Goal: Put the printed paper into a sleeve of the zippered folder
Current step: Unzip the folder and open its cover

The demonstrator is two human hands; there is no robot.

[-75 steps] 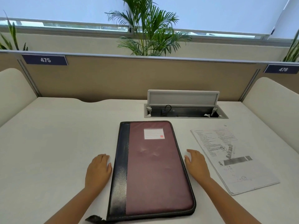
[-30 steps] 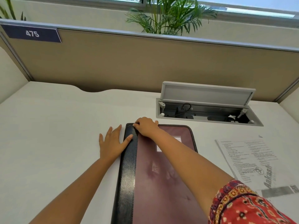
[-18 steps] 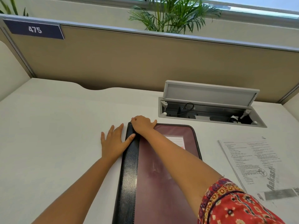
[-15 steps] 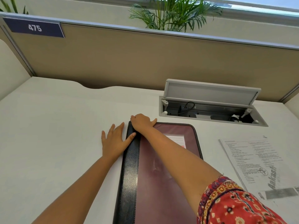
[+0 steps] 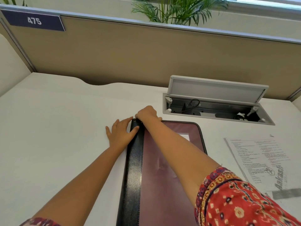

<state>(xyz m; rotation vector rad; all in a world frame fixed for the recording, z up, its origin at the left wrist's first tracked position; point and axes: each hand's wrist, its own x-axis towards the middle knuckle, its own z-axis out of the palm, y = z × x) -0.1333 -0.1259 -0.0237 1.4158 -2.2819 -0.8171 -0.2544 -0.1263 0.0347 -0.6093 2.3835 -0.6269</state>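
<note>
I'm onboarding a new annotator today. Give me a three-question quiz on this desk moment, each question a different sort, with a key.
1. True or false: the printed paper already sits inside the zippered folder.
2. Multiple choice: where is the right hand?
A. flat on the paper
B. curled at the folder's far left corner
C. inside the open cable box
3. Fill in: the left hand lies flat on the desk with its thumb against the folder's black ______.

Key: 1 false, since the paper lies on the desk to the folder's right; 2 B; 3 spine.
</note>
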